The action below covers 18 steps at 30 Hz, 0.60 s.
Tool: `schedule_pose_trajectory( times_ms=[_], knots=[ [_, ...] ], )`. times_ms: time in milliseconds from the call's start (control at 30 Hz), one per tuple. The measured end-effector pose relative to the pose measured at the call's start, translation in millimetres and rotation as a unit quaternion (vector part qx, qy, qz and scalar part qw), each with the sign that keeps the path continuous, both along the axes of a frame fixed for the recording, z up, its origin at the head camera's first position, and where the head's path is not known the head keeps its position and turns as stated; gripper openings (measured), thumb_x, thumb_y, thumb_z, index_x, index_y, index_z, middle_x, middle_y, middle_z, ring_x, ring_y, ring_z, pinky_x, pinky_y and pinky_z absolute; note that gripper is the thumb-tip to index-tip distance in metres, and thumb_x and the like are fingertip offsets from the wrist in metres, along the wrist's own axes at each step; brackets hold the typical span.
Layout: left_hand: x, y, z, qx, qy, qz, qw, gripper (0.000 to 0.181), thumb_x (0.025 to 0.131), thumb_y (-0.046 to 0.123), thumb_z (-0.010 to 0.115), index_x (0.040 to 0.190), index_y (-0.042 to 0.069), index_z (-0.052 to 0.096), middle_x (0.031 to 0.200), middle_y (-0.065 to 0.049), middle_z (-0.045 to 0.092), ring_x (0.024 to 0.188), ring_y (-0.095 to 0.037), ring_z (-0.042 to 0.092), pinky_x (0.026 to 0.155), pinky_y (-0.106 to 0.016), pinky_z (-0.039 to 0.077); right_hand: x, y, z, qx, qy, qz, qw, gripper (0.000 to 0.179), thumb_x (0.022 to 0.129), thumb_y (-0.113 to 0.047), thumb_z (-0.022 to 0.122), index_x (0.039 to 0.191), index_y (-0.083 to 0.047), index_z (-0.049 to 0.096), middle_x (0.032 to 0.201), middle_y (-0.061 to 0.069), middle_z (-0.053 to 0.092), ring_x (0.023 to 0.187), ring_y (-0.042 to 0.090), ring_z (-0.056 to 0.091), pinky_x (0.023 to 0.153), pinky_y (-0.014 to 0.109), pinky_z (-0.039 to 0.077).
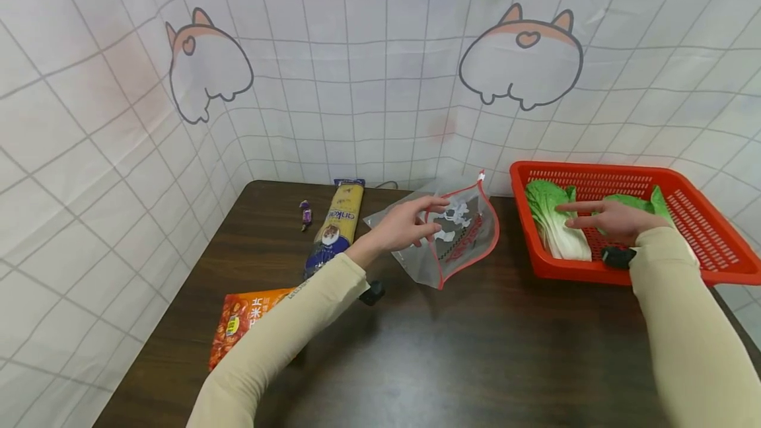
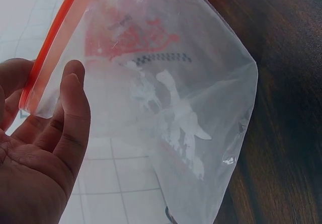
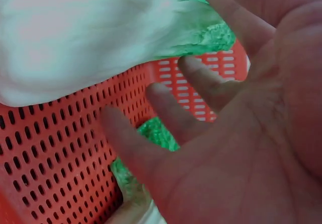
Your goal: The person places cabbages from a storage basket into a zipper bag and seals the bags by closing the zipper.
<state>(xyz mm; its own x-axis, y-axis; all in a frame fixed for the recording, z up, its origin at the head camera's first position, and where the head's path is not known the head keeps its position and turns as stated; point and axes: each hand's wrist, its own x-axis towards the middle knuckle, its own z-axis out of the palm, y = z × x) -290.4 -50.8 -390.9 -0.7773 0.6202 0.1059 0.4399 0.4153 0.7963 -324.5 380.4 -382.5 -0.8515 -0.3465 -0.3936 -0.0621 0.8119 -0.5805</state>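
Note:
My left hand [image 1: 399, 224] is at the clear zip bag [image 1: 475, 236], its fingers loosely spread at the red-edged mouth. In the left wrist view the red zip edge [image 2: 48, 48] runs right beside the fingers [image 2: 74, 103]. The bag gapes open and has white and red printing. Over the red basket [image 1: 571, 273], my right hand [image 1: 621, 220] reaches with fingers extended and apart. Its fingertips overlap a cabbage [image 1: 567, 236] with white stalks and green leaves in the head view. A second leafy green vegetable [image 1: 633, 202] lies in the basket, partly hidden by that hand.
A yellow and blue packet [image 1: 345, 210] lies left of the bag, with a small purple-wrapped sweet [image 1: 306, 215] beside it. Nearer the front, an orange snack packet [image 1: 238, 325] is partly covered by the left sleeve. White gridded fabric [image 1: 368, 84] hangs behind the dark table [image 1: 464, 362].

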Motion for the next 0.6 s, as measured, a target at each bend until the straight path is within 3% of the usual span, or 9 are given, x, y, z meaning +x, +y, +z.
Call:
schedule_pose_trajectory(
  times_ms=[67,133,267,367,600],
  knots=[
    [0.3,0.9,-0.6,0.002,-0.002,-0.002,1.0000,0.050,0.099,0.014,0.058,0.147,0.017,0.044,0.141,-0.006,0.053,0.079,-0.030,0.068,0.068,-0.041,0.056,-1.4,-0.9,-1.3,-0.003,-0.017,0.015,0.9997,0.071,0.095,-0.042,0.060,0.153,-0.010,0.033,0.150,0.036,0.025,0.112,0.048,0.044,0.086,0.055,0.048],
    [1.1,1.4,-1.2,0.001,-0.002,-0.001,1.0000,0.050,0.099,0.014,0.058,0.147,0.018,0.043,0.141,-0.005,0.053,0.078,-0.027,0.068,0.067,-0.038,0.056,-2.7,-1.6,-2.5,-0.013,-0.044,0.023,0.9987,0.075,0.095,-0.039,0.061,0.155,-0.009,0.027,0.152,0.036,0.018,0.131,0.055,0.022,0.096,0.066,0.037],
    [2.8,1.8,-2.5,-0.001,-0.003,0.001,1.0000,0.051,0.099,0.015,0.059,0.147,0.019,0.044,0.141,-0.005,0.054,0.077,-0.024,0.068,0.069,-0.041,0.056,-4.9,-1.4,-5.8,-0.030,-0.084,0.023,0.9957,0.080,0.096,-0.035,0.061,0.157,-0.008,0.017,0.152,0.038,0.009,0.133,0.058,0.013,0.100,0.072,0.028],
    [2.9,2.2,-2.6,0.003,-0.005,0.001,1.0000,0.051,0.099,0.014,0.059,0.147,0.019,0.044,0.141,-0.005,0.054,0.077,-0.025,0.068,0.071,-0.047,0.056,-5.7,-0.4,-8.0,-0.043,-0.092,0.026,0.9945,0.080,0.097,-0.031,0.060,0.157,-0.006,0.013,0.151,0.039,0.007,0.133,0.059,0.013,0.101,0.071,0.028],
    [3.1,2.8,-2.7,0.002,-0.004,0.002,1.0000,0.051,0.099,0.014,0.059,0.147,0.018,0.044,0.141,-0.005,0.054,0.076,-0.025,0.068,0.070,-0.046,0.056,-4.8,-1.8,-8.2,-0.050,-0.095,0.031,0.9937,0.081,0.098,-0.029,0.059,0.156,-0.004,0.008,0.150,0.038,0.005,0.133,0.059,0.018,0.102,0.067,0.031]
  ],
)
